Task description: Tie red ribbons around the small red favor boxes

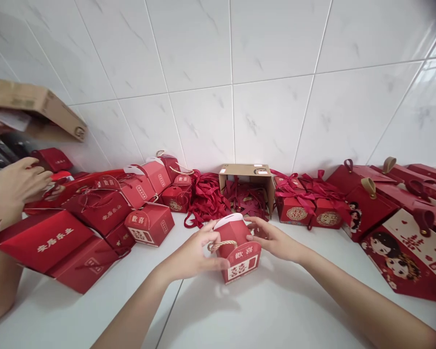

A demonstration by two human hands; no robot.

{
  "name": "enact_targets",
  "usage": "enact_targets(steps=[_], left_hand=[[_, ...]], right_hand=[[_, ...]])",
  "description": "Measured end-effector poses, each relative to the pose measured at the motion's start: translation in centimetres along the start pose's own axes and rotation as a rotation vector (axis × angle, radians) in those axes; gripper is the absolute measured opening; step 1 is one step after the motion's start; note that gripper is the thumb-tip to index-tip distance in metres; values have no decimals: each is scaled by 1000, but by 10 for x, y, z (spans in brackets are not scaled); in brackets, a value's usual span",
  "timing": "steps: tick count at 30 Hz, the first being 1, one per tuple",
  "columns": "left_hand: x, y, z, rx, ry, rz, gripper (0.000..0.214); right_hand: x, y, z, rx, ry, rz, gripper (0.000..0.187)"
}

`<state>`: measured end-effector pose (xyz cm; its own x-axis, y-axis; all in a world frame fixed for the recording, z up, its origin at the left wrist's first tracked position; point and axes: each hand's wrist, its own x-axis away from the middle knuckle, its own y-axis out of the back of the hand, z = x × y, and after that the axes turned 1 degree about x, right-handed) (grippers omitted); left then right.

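Observation:
A small red gift box (244,269) with white and red Chinese lettering is between my two hands in the middle of the head view. A twisted cream rope handle (223,245) hangs at its side, and a white scalloped flap edge shows at the top. My left hand (194,252) grips the box's left side, thumb at the lettered front and fingers by the handle. On the opposite side, my right hand (276,240) presses its fingertips to the red wall. The box leans slightly; whether its bottom touches the white table (276,310) I cannot tell.
Red gift boxes (150,225) crowd the left, where another person's hand (20,182) reaches in beneath a raised cardboard box (51,109). Red ribbons (207,196) and an open carton (245,169) lie behind. Ribboned boxes (296,211) and larger boxes (414,252) stand right.

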<state>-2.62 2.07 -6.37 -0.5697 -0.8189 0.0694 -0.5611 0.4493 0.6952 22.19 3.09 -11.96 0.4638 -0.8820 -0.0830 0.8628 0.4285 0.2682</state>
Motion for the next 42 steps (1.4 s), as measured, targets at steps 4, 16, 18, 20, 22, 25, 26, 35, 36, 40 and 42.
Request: enact_targets(steps=[4,16,18,20,22,25,26,35,36,40,42], left_hand=[[7,23,11,-200,96,-48,51],[22,60,19,-448,271,-30,46],[18,70,11,-459,264,-64,50],[10,80,5,-428,292,-185,52],[-5,86,8,-359,317,-317,48],[-43,82,32,-294,278,-425,26],[-57,77,43,-295,283,-451,21],[-125,24,99,-269,132,-733,32],[-126,23,99,-266,126,-748,27],[-125,27,87,-258,81,-819,17],[-120,31,71,-257,33,-831,16]], right_hand=[[3,4,7,40,-132,104,45],[-13,40,-15,499,-193,-317,19],[-23,42,-17,582,-158,-357,18],[-39,38,-18,625,-117,-341,18],[-59,32,-18,634,-79,-318,18],[-92,22,-15,611,-43,-308,18],[-102,20,-14,598,-39,-309,17],[-137,-7,-17,407,-8,-311,15],[-138,-10,-18,374,-12,-314,14],[-141,-13,-18,198,-27,-331,18],[-140,-13,-11,72,-29,-324,29]])
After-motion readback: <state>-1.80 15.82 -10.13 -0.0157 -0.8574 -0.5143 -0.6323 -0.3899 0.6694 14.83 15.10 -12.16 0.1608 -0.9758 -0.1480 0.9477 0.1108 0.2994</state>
